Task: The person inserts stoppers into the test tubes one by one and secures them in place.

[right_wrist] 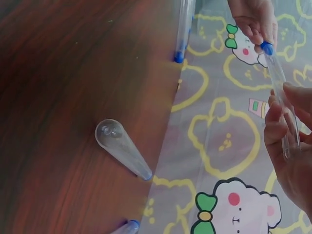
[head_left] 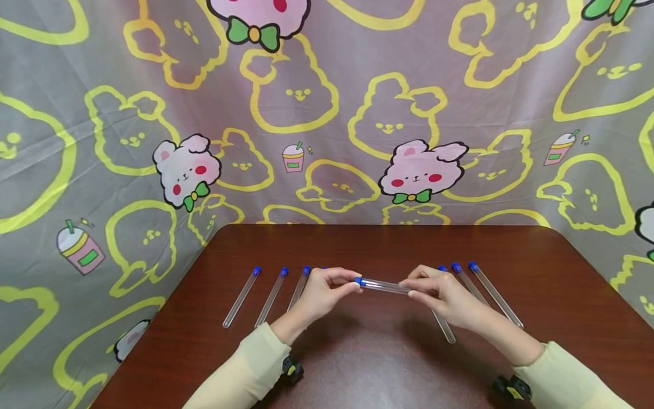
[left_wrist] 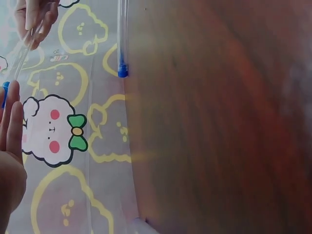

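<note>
A clear test tube (head_left: 384,285) with a blue cap (head_left: 359,281) is held nearly level above the table, between both hands. My left hand (head_left: 323,291) pinches it at the capped end with thumb and fingers. Toward the rounded end, my right hand (head_left: 449,295) grips the clear body between thumb and fingers. In the right wrist view the held tube (right_wrist: 278,78) runs from the blue cap down through the right hand (right_wrist: 292,131). The left wrist view shows the left hand (left_wrist: 12,141) close by the cap.
Several capped test tubes lie on the brown table (head_left: 368,363): one tube (head_left: 241,298) at the far left, others partly hidden behind the left hand. On the right, one tube (head_left: 495,294) lies outermost, another (head_left: 443,326) under the right hand. A patterned curtain (head_left: 327,113) surrounds the table.
</note>
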`<state>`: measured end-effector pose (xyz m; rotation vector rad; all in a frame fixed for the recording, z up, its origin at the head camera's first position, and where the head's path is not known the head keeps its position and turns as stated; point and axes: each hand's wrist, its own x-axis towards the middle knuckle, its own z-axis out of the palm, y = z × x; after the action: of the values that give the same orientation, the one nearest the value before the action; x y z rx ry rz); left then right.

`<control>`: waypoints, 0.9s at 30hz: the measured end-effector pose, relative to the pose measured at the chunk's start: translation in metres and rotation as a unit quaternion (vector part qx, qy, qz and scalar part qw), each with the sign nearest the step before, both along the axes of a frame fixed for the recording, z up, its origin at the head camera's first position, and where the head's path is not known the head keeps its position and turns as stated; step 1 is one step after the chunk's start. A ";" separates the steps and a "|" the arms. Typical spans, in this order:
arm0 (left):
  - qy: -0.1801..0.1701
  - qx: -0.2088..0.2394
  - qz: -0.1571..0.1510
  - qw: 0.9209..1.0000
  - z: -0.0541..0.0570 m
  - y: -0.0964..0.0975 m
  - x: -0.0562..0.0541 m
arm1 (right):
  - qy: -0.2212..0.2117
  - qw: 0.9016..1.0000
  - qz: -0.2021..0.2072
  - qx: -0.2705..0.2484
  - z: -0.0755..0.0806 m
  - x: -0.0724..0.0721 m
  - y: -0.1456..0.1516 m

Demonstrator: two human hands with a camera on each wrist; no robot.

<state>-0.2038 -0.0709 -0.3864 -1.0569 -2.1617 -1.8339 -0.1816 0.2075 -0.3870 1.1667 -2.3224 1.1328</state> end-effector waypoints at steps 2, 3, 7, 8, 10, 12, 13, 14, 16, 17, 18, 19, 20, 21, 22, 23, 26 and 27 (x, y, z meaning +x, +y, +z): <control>-0.004 0.008 -0.008 1.000 0.000 0.001 0.000 | 0.022 1.000 -0.002 0.003 0.000 0.000 -0.001; -0.007 0.013 -0.012 1.000 0.000 0.001 0.001 | 0.030 1.000 -0.002 0.003 -0.001 0.000 -0.001; -0.013 0.017 -0.022 1.000 0.000 0.002 0.000 | 0.041 0.999 -0.005 0.000 -0.002 -0.001 -0.001; -0.013 0.016 -0.023 1.000 0.001 0.001 -0.001 | 0.037 0.999 -0.007 0.001 -0.002 -0.001 -0.001; -0.015 0.013 -0.022 1.000 0.002 0.000 -0.001 | 0.024 1.000 -0.014 0.006 -0.002 -0.002 -0.001; -0.018 0.010 -0.023 1.000 0.003 -0.001 -0.001 | 0.010 1.000 -0.024 0.013 -0.002 -0.002 0.000; -0.019 0.007 -0.024 1.000 0.004 -0.002 -0.002 | 0.006 0.999 -0.030 0.017 -0.001 -0.002 0.001; -0.019 0.004 -0.024 1.000 0.005 -0.002 -0.002 | 0.002 0.999 -0.035 0.020 0.000 -0.002 0.001; -0.022 -0.004 -0.027 0.999 0.006 -0.002 -0.002 | 0.000 0.999 -0.044 0.025 0.002 -0.001 0.002; -0.024 -0.008 -0.028 0.999 0.006 -0.002 -0.003 | -0.001 0.998 -0.049 0.027 0.002 -0.001 0.003; -0.025 -0.012 -0.029 0.999 0.007 -0.002 -0.003 | 0.000 0.998 -0.053 0.030 0.003 -0.001 0.003; -0.025 -0.016 -0.030 0.999 0.007 -0.001 -0.004 | -0.001 0.998 -0.057 0.033 0.003 0.000 0.003; -0.025 -0.019 -0.030 0.999 0.007 -0.001 -0.004 | -0.005 0.998 -0.060 0.035 0.004 0.000 0.004; -0.026 -0.024 -0.031 0.999 0.007 -0.001 -0.005 | -0.010 0.997 -0.063 0.036 0.004 0.000 0.004; -0.026 -0.028 -0.031 0.999 0.006 -0.001 -0.005 | -0.013 0.997 -0.067 0.038 0.004 0.001 0.004; -0.026 -0.031 -0.032 0.999 0.006 -0.001 -0.005 | -0.017 0.997 -0.071 0.040 0.004 0.001 0.004; -0.024 -0.037 -0.026 0.999 -0.002 0.001 -0.012 | -0.030 0.995 -0.081 0.043 0.005 0.001 0.004; -0.024 -0.037 -0.025 0.999 -0.005 0.001 -0.014 | -0.032 0.995 -0.086 0.045 0.005 0.001 0.003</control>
<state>-0.2182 -0.0697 -0.3911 -1.1016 -2.2672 -1.8306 -0.1803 0.2110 -0.3816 0.9512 -2.4899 1.0287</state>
